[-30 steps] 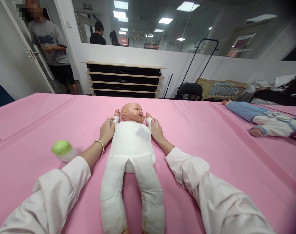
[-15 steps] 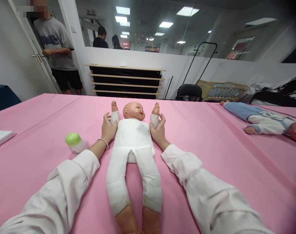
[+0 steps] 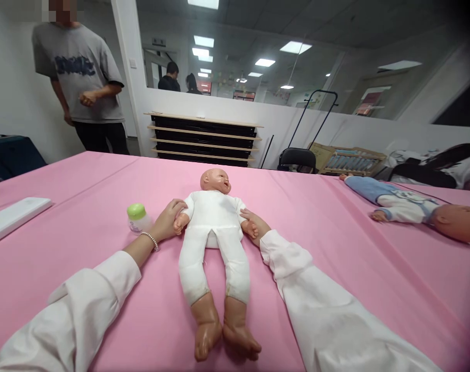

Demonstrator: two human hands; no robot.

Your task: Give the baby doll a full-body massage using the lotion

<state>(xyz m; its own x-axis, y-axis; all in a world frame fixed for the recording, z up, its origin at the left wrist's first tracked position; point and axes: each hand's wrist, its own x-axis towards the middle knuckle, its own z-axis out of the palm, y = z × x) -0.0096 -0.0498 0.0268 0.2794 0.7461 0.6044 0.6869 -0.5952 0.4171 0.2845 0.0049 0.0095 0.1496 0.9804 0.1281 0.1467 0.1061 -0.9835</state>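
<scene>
A baby doll [image 3: 214,212] with a white cloth body lies on its back on the pink-covered table [image 3: 316,289]. Its feet point toward me and its head is turned to the right. My left hand [image 3: 167,219] is closed around the doll's arm on the left. On the other side, my right hand [image 3: 258,221] holds the doll's other arm, with its fingers partly hidden behind it. Both doll arms lie down beside the torso. Close to my left wrist stands a small jar with a green lid [image 3: 137,212].
A white flat box [image 3: 20,217] rests at the left. Another doll in blue and white clothes [image 3: 400,199] lies at the right. Behind the table are a person in a grey shirt [image 3: 80,77], stacked shelves [image 3: 204,137] and a black chair [image 3: 297,157].
Both my hands have brought the doll's arms down from beside its head to its sides. The view has shifted, and the person in the background has come forward from the doorway.
</scene>
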